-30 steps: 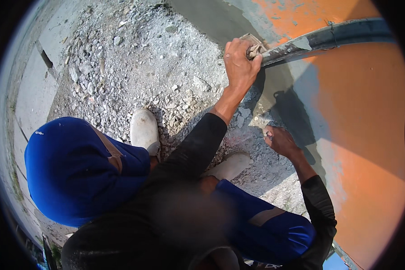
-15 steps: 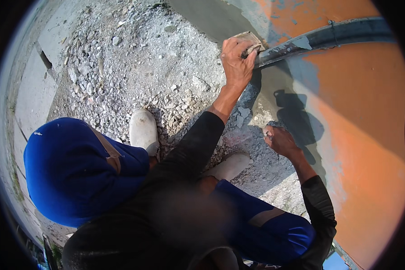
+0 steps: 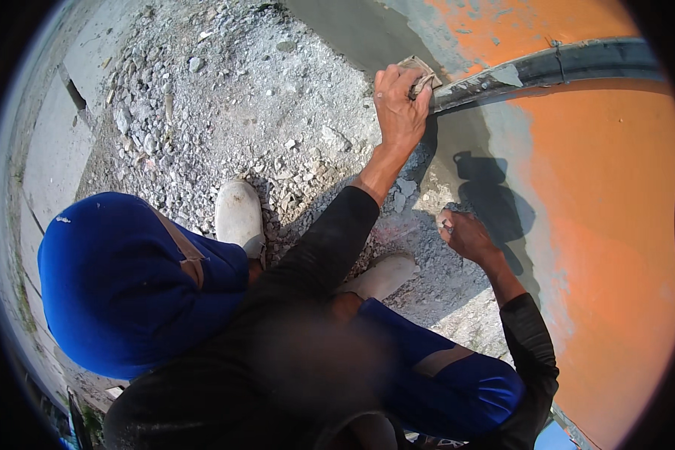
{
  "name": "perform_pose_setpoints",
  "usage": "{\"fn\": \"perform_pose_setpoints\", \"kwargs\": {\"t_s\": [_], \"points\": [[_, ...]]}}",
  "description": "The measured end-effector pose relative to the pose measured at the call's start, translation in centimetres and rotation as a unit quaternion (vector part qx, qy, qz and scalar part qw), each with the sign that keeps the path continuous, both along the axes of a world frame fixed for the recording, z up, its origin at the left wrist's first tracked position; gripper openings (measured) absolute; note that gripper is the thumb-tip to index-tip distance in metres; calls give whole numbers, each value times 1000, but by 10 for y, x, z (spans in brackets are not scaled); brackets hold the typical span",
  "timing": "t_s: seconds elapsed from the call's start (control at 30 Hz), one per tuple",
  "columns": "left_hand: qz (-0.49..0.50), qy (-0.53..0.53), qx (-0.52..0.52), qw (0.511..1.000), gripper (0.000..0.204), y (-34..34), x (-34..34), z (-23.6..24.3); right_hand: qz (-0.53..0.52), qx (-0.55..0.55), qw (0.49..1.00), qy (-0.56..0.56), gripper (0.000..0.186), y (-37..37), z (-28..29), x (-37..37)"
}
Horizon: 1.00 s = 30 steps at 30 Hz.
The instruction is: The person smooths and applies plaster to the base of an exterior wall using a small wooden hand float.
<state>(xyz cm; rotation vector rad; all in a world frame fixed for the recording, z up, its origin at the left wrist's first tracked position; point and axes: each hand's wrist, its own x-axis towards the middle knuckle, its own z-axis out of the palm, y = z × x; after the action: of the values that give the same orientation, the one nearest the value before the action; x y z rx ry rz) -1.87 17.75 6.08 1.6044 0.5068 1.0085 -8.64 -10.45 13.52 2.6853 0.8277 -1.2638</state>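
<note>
My left hand (image 3: 400, 109) is closed around a small, mortar-caked hand float (image 3: 425, 73). Its flat face lies against the damp grey mortar band (image 3: 367, 34) along the foot of the wall, right beside the end of a dark pipe (image 3: 502, 79). Lower and to the right, my right hand (image 3: 466, 235) hangs over the rubble near the wall base. The fingers there are curled in; whatever may be inside them is hidden from view.
The orange painted wall (image 3: 607, 180) fills the right side, with my shadow on its grey lower strip. Loose gravel and broken stone (image 3: 172, 112) cover the ground. My pale boots (image 3: 240, 217) stand on it. A concrete slab (image 3: 56, 150) runs along the left.
The view has shifted slightly. My left hand and the float sit a touch lower in the picture, still at the pipe end. Neither hand has changed its grip.
</note>
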Motion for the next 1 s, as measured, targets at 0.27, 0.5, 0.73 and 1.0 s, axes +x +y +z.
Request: {"fn": "perform_pose_setpoints", "kwargs": {"t_s": [0.27, 0.5, 0.73, 1.0], "points": [[17, 7, -17, 1000, 16, -2, 1, 4, -3, 14, 1000, 10, 26, 1, 0, 0], [23, -22, -5, 999, 16, 1, 10, 6, -39, 31, 999, 10, 23, 0, 0, 3], [25, -2, -19, 1000, 16, 0, 3, 12, -29, 3, 999, 19, 24, 4, 2, -2], [18, -4, -14, 1000, 16, 0, 7, 15, -23, -4, 1000, 12, 29, -1, -1, -1]]}}
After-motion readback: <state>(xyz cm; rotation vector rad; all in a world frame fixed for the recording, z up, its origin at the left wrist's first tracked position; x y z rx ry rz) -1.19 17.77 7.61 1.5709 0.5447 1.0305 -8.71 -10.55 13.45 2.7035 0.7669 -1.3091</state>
